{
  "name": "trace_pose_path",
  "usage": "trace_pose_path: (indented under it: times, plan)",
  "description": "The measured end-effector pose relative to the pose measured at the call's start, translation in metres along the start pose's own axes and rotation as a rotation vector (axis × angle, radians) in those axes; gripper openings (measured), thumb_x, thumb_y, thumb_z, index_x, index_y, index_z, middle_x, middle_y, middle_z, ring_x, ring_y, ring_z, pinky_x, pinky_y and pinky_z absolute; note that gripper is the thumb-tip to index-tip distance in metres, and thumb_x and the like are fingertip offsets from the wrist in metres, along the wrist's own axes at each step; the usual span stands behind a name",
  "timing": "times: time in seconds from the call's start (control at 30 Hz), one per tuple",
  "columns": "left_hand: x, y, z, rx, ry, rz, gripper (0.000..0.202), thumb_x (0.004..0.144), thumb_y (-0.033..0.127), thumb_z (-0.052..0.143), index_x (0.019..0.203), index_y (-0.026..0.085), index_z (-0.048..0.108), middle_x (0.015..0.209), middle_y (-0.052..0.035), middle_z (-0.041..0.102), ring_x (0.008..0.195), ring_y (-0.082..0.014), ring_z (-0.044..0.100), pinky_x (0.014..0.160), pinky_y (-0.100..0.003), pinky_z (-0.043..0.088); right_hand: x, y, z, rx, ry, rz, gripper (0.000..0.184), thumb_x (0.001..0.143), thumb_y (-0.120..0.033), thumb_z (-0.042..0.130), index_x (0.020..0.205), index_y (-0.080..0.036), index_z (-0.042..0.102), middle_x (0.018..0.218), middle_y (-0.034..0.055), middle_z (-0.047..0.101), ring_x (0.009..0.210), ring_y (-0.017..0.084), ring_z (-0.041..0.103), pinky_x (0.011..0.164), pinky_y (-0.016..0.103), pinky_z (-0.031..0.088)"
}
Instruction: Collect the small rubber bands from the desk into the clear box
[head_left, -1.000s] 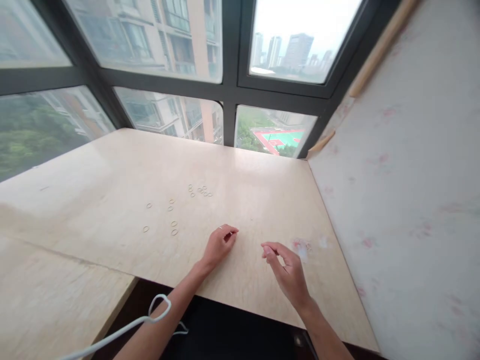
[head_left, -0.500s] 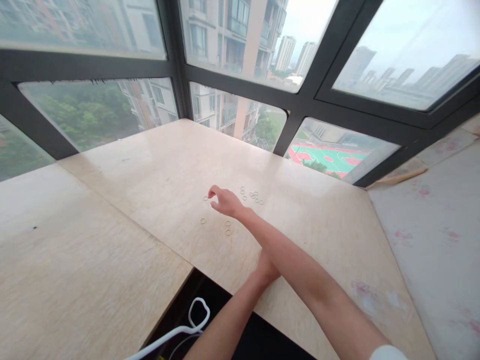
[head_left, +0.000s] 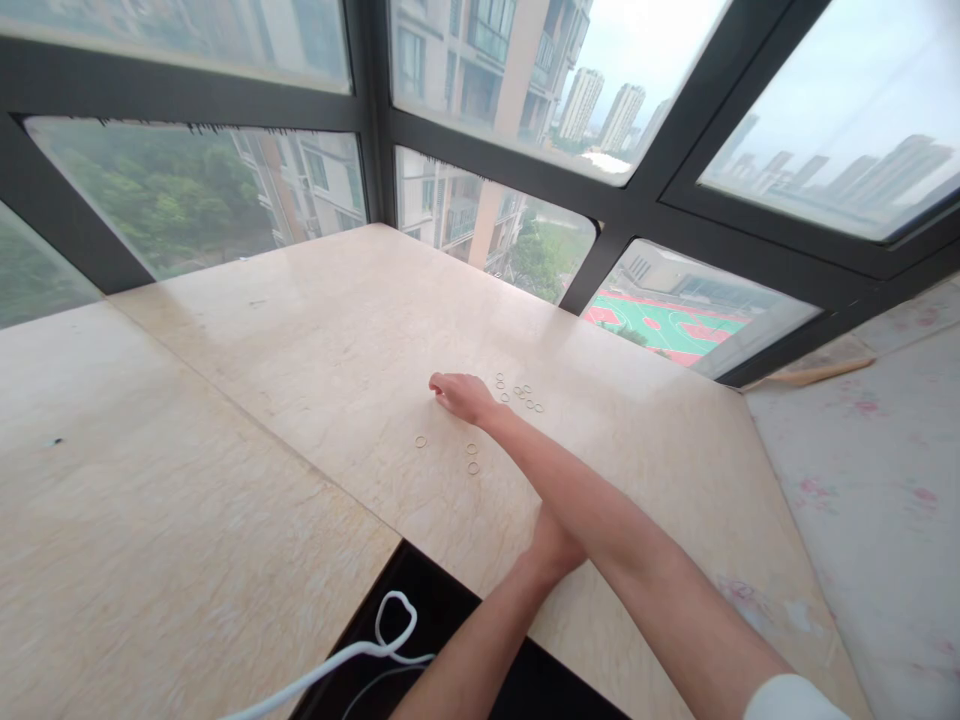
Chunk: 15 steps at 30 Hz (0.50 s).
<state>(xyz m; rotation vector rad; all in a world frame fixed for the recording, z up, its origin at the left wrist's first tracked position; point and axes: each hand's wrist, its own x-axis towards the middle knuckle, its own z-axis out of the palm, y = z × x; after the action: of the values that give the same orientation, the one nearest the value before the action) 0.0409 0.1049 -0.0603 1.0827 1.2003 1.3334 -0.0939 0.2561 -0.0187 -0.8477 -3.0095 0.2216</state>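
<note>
My right hand (head_left: 459,396) reaches across the beige tabletop (head_left: 300,380), its fingertips pinched together low over the surface. The thin ring in the pinch is too small to make out clearly. Nearer to me lie a single ring (head_left: 421,442) and two more, one ring (head_left: 472,449) just above another ring (head_left: 473,468). Beyond my right wrist is a loose group of several rings (head_left: 523,393), some overlapping. My left hand (head_left: 556,548) rests on the tabletop beneath my right forearm, which hides its fingers.
A white cable (head_left: 352,650) loops over a dark gap (head_left: 382,600) at the table's near edge. Dark window frames (head_left: 480,165) border the far sides. A patterned wall covering (head_left: 862,480) stands to the right. A small dark object (head_left: 56,441) lies far left.
My right thumb and fingers have closed together. The ring that lay by their tips no longer shows on the table. The view has shifted slightly; the left hand stays put.
</note>
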Motion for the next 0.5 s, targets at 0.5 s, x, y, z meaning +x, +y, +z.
trace_pose_path:
  times: [0.5]
  plan:
    - [0.003, 0.002, 0.002, 0.173, -0.020, 0.021, 0.028, 0.081, 0.040, 0.062, 0.103, 0.023, 0.062, 0.109, -0.0109, 0.068, 0.110, -0.0338, 0.056, 0.089, -0.046, 0.050, -0.007, -0.003, -0.016, -0.092, -0.147, -0.013, 0.022, 0.087, -0.016, 0.051, 0.088, -0.014, 0.072, 0.103, 0.0165, 0.068, 0.094, 0.025, 0.064, 0.073, 0.031, 0.045]
